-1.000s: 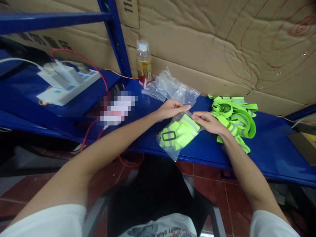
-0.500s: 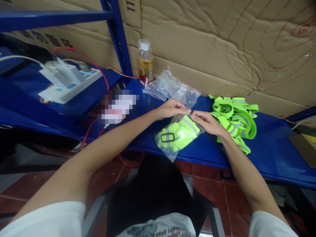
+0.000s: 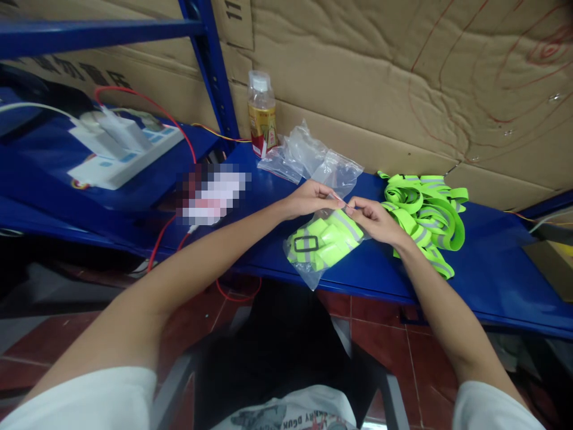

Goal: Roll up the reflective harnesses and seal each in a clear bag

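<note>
Bag [image 3: 312,277] holding strap [image 3: 335,249] is just below left hand [image 3: 310,199] and right hand [image 3: 376,221], both pinching its mouth; sealing seems under way, the next move calling for firm pressure along it.

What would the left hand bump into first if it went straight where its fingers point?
Probably the right hand: the left hand points toward it, and both pinch the top edge of the clear bag. The hands look very close, though depth is hard to judge.
</note>
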`<state>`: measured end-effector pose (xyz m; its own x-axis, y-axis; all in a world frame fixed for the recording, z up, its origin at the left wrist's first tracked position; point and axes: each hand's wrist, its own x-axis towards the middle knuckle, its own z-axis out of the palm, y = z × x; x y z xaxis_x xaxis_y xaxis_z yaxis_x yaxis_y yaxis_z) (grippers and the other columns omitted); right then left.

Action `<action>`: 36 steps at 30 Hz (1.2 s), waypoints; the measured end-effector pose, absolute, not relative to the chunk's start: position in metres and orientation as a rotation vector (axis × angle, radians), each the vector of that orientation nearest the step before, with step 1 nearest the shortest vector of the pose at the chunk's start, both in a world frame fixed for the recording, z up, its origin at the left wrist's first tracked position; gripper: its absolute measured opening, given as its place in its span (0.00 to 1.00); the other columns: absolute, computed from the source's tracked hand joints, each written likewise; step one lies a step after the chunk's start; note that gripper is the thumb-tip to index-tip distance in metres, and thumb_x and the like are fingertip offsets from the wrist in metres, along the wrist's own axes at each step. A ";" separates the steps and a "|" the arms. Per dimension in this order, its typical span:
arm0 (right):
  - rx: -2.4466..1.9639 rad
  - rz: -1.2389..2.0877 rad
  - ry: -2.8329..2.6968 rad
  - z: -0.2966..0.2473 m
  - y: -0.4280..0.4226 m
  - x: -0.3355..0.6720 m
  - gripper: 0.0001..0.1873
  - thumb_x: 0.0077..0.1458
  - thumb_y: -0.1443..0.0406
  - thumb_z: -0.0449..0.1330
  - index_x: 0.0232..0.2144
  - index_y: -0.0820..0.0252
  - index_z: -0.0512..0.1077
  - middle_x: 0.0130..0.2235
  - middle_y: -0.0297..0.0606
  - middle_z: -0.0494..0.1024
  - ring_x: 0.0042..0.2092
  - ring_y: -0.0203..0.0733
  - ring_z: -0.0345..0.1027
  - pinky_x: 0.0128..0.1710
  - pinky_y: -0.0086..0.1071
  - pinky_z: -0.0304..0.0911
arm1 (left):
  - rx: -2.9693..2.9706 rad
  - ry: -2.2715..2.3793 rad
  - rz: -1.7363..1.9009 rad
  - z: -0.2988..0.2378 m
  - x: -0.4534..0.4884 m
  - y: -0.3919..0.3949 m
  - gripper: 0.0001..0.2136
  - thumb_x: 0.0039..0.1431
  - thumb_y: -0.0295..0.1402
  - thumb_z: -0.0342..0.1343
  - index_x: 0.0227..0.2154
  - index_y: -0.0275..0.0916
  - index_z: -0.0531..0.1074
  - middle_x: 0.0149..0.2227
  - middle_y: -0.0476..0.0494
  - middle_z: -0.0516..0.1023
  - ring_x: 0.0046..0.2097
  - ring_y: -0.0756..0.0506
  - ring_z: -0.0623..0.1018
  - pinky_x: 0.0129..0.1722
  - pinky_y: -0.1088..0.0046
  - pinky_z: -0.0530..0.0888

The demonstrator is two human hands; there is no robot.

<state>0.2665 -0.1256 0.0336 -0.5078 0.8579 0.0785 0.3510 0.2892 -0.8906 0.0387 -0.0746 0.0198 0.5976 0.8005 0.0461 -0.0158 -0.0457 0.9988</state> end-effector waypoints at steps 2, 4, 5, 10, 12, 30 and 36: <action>-1.066 1.137 -2.011 0.034 -0.126 0.265 0.26 0.66 0.43 0.63 0.29 0.56 0.66 0.23 0.24 0.56 0.24 0.32 0.45 0.23 0.30 0.42 | 1.495 0.679 0.749 0.020 0.039 -0.075 0.06 0.57 0.32 0.71 0.33 0.34 0.85 0.27 0.47 0.81 0.28 0.54 0.77 0.28 0.80 0.72; -1.055 1.123 -2.032 0.035 -0.126 0.262 0.27 0.67 0.43 0.62 0.28 0.57 0.66 0.25 0.26 0.59 0.27 0.33 0.49 0.25 0.30 0.46 | 1.502 0.662 0.729 0.019 0.039 -0.076 0.07 0.56 0.34 0.72 0.31 0.34 0.85 0.26 0.47 0.80 0.27 0.54 0.76 0.28 0.79 0.72; -1.050 1.126 -2.042 0.035 -0.127 0.261 0.26 0.67 0.43 0.61 0.29 0.57 0.68 0.26 0.27 0.61 0.28 0.33 0.51 0.26 0.30 0.48 | 1.495 0.663 0.723 0.020 0.040 -0.076 0.08 0.55 0.34 0.72 0.30 0.34 0.84 0.25 0.47 0.80 0.26 0.54 0.76 0.27 0.79 0.71; -1.026 1.172 -2.013 0.030 -0.123 0.261 0.24 0.66 0.43 0.63 0.35 0.57 0.71 0.30 0.30 0.67 0.30 0.35 0.55 0.29 0.30 0.53 | 1.427 0.770 0.751 0.019 0.045 -0.077 0.11 0.56 0.37 0.74 0.27 0.35 0.84 0.25 0.47 0.79 0.25 0.55 0.75 0.26 0.79 0.70; -1.044 1.155 -1.982 0.027 -0.121 0.264 0.25 0.64 0.43 0.65 0.33 0.57 0.70 0.28 0.28 0.65 0.28 0.34 0.51 0.27 0.30 0.49 | 1.377 0.815 0.775 0.018 0.047 -0.077 0.11 0.55 0.38 0.75 0.27 0.35 0.83 0.25 0.47 0.80 0.26 0.55 0.76 0.27 0.79 0.72; -1.068 1.180 -1.905 0.031 -0.126 0.262 0.25 0.60 0.42 0.68 0.34 0.57 0.72 0.25 0.27 0.64 0.25 0.33 0.49 0.23 0.30 0.45 | 1.274 0.664 0.789 0.019 0.048 -0.082 0.14 0.57 0.38 0.74 0.32 0.35 0.76 0.30 0.43 0.84 0.27 0.51 0.81 0.29 0.75 0.77; -1.098 1.065 -1.856 0.027 -0.121 0.262 0.29 0.58 0.39 0.68 0.27 0.57 0.70 0.23 0.26 0.61 0.25 0.32 0.48 0.23 0.30 0.45 | 1.382 0.682 0.846 0.019 0.051 -0.081 0.12 0.68 0.32 0.64 0.28 0.34 0.75 0.25 0.49 0.78 0.26 0.55 0.76 0.27 0.79 0.70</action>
<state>0.2616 -0.1210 0.0275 -0.3782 0.9106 0.1665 0.3160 0.2961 -0.9014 0.0513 -0.0808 0.0188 0.5470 0.8344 0.0678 -0.1112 -0.0078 0.9938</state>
